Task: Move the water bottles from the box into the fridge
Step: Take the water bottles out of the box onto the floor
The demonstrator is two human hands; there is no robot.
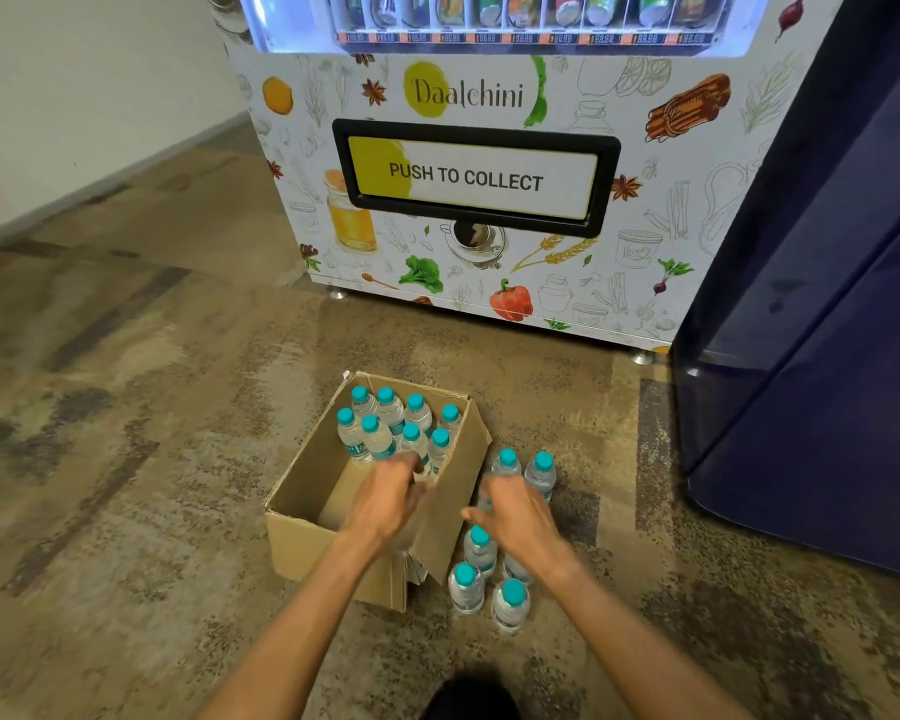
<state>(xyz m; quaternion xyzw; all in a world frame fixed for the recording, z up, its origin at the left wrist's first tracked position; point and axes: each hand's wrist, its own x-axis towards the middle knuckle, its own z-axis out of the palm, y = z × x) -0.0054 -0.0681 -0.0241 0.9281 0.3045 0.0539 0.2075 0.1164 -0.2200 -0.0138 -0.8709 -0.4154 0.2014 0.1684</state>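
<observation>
An open cardboard box (302,491) sits on the carpet with several small water bottles with teal caps (385,423) standing in its far half. My left hand (391,498) reaches inside the box, fingers closing around a bottle at the near edge of that group. Outside the box on the right, several more bottles (510,600) stand on the floor. My right hand (515,517) is over that group, gripping a bottle whose cap it hides. The dark blue fridge (822,356) stands at the right, its door shut.
A white Daalchini vending machine (468,179) with a "PUSH TO COLLECT" flap stands straight ahead behind the box. A white wall runs along the left. Patterned brown carpet (126,407) covers the floor. A dark shape (468,698) shows at the bottom edge.
</observation>
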